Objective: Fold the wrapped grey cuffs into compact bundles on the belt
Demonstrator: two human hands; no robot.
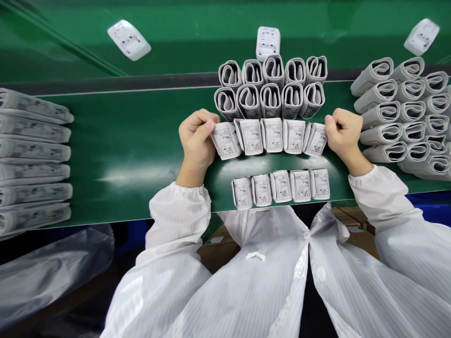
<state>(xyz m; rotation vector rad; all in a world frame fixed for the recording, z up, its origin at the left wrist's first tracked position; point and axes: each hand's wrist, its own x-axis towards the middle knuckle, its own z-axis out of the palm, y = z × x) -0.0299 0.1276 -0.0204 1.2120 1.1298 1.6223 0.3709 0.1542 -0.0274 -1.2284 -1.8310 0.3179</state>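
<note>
A row of several rolled grey cuffs (273, 135) with printed line drawings lies between my hands, on or just above the green work surface (134, 164). My left hand (199, 134) pinches the leftmost cuff (226, 140), thumb on top. With curled fingers, my right hand (343, 131) grips the rightmost cuff (316, 139). Behind this row sit two stacked rows of rolled cuffs (271, 100), their spiral ends facing me. A second printed row (281, 188) lies nearer me, along the front edge. Undersides of the held cuffs are hidden.
Stacks of rolled grey cuffs stand at the right (382, 112), and more flat-sided cuffs (33, 150) line the left edge. White plug-like units (128, 40) lie on the far green band (197, 33), beyond a dark gap. Cardboard boxes (218, 246) show below the table.
</note>
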